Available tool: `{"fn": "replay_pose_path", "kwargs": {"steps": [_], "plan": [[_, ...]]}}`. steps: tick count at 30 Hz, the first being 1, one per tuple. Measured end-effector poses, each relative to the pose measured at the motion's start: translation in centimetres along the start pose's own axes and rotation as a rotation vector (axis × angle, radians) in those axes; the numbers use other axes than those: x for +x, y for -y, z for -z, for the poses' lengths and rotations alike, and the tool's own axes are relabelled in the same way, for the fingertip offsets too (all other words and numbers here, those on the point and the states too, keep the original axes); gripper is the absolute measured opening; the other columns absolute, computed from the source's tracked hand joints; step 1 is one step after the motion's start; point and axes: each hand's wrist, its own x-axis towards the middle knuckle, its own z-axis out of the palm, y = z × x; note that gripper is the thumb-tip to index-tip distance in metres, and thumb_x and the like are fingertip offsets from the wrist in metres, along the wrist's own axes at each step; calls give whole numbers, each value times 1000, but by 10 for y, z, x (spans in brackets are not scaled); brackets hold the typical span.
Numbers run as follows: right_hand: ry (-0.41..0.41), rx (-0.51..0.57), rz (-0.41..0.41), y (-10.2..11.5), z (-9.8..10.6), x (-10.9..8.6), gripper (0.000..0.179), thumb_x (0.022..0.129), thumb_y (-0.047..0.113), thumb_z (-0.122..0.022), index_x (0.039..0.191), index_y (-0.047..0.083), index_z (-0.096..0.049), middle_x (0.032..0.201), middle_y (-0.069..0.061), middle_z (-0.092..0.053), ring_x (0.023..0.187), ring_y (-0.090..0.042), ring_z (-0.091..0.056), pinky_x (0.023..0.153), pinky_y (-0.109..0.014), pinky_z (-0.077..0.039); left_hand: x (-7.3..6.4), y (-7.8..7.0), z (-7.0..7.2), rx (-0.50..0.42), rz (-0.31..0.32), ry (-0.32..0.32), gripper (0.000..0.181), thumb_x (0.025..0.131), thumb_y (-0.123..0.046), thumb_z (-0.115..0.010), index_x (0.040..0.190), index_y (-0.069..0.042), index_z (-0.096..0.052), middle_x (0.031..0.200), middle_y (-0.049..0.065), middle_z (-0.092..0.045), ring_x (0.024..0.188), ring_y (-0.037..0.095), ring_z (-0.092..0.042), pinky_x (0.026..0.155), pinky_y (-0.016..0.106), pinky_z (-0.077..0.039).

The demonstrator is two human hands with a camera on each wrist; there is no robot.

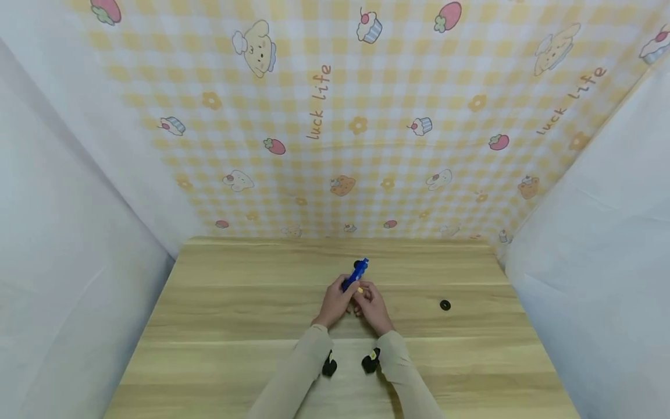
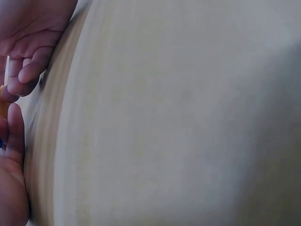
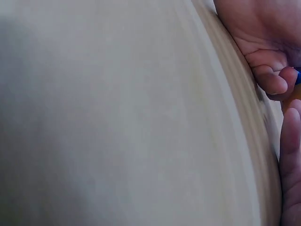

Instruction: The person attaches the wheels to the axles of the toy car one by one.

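A long, narrow blue piece with black round parts at its side slants up and away over the table. My left hand grips its near end, thumb on top. Close against it, my right hand has its fingers curled round a small yellow-orange piece, which meets the blue piece's near end. In the left wrist view, a thin pale stick shows by the right fingers, above the orange part. Only a sliver of blue appears in the right wrist view; fingers hide most of both pieces.
To the right of the hands, a black ring like a small tyre lies flat on the wood-grain table. A checked, printed cloth hangs behind the table, with white cloth walls on both sides. Black wrist devices sit on the sleeves.
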Motion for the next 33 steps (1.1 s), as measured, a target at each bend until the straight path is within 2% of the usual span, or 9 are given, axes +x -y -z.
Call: {"fn": "replay_pose_path", "kwargs": {"steps": [3, 6, 8, 12, 17, 23, 26, 29, 33], "plan": [[-9, -16, -10, -12, 8, 1, 43, 100, 24, -63, 137, 4, -52, 82, -16, -62, 66, -18, -61, 59, -27, -54, 0, 1, -4, 7, -11, 13, 39, 100, -45, -57, 125, -15, -61, 92, 7, -66, 54, 27, -58, 49, 38, -53], [-23, -65, -22, -30, 18, -3, 42, 101, 28, -61, 135, 3, -53, 86, -14, -65, 66, -15, -62, 58, -27, -55, -2, 11, -5, 16, -8, 6, 46, 96, -57, -56, 123, -21, -62, 87, 5, -64, 47, 13, -52, 46, 31, -50], [-38, -125, -12, -32, 33, -12, 37, 102, 26, -59, 129, 2, -57, 89, -15, -66, 68, -15, -63, 58, -28, -56, -4, 10, -6, 18, 2, 4, 47, 96, -58, -55, 124, -21, -62, 84, 4, -62, 45, 12, -51, 45, 30, -49], [-152, -355, 43, -22, 73, -30, 24, 102, 22, -58, 116, 3, -65, 90, -10, -66, 73, -13, -61, 62, -26, -53, -6, 8, -6, -9, 9, 0, 49, 98, -59, -52, 120, -18, -64, 82, 3, -57, 43, 12, -48, 42, 29, -49], [-268, -659, 88, -3, 133, -42, 24, 102, 26, -57, 112, 6, -67, 90, -8, -67, 76, -13, -57, 66, -27, -47, -4, 6, -4, -30, -8, -10, 52, 100, -56, -49, 115, -9, -64, 82, 5, -56, 44, 12, -47, 41, 29, -48], [-259, -860, -34, 13, 191, -48, 41, 103, 36, -53, 123, 1, -55, 86, -12, -68, 63, -17, -58, 55, -32, -45, 0, 6, -2, -5, -19, -11, 54, 100, -60, -47, 114, -11, -65, 86, 5, -57, 46, 12, -48, 43, 27, -49], [-198, -896, -119, 13, 203, -51, 58, 103, 47, -49, 133, -3, -46, 98, -19, -71, 71, -23, -65, 59, -37, -49, -1, 6, 0, -8, -14, -10, 53, 100, -58, -47, 113, -11, -65, 85, 5, -58, 45, 12, -49, 43, 28, -49], [-141, -918, -188, 10, 203, -52, 73, 100, 58, -47, 139, -2, -39, 118, -27, -66, 90, -33, -68, 70, -44, -53, -2, 5, 0, -9, -16, -11, 52, 100, -57, -48, 113, -10, -65, 84, 5, -57, 46, 13, -50, 45, 29, -50], [-135, -958, -204, 2, 198, -51, 68, 98, 55, -52, 136, 0, -42, 125, -32, -61, 99, -39, -66, 76, -50, -53, -2, 5, -2, -22, -13, -9, 50, 102, -53, -48, 113, -8, -65, 86, 5, -58, 52, 14, -53, 49, 30, -53]]}}
